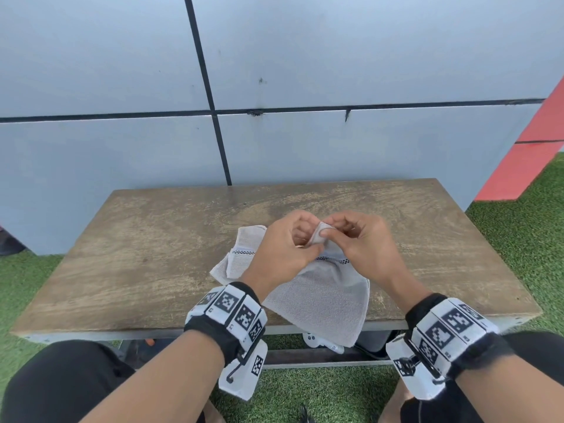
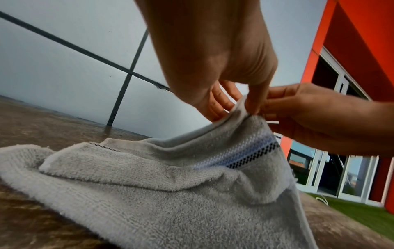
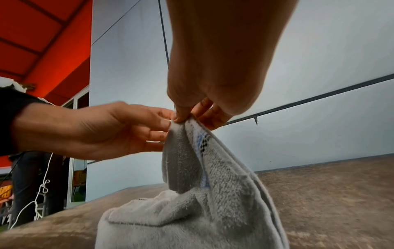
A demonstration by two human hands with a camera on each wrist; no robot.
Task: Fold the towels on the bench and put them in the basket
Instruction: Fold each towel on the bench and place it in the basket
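Observation:
One grey towel (image 1: 323,294) with a checked stripe lies crumpled on the wooden bench (image 1: 146,254), and its near end hangs over the front edge. Both hands meet above its middle and lift one raised edge. My left hand (image 1: 306,241) pinches that edge between thumb and fingers. My right hand (image 1: 329,232) pinches the same edge right beside it. In the left wrist view the left hand (image 2: 249,106) holds the towel (image 2: 170,188) by its hem. In the right wrist view the right hand (image 3: 183,116) grips the towel (image 3: 213,207) at its peak. No basket is in view.
A grey panelled wall (image 1: 305,71) stands right behind the bench. Green artificial turf (image 1: 525,239) surrounds it, with a red panel (image 1: 528,154) at the far right. A white object (image 1: 323,343) lies under the bench. My knees sit close to the front edge.

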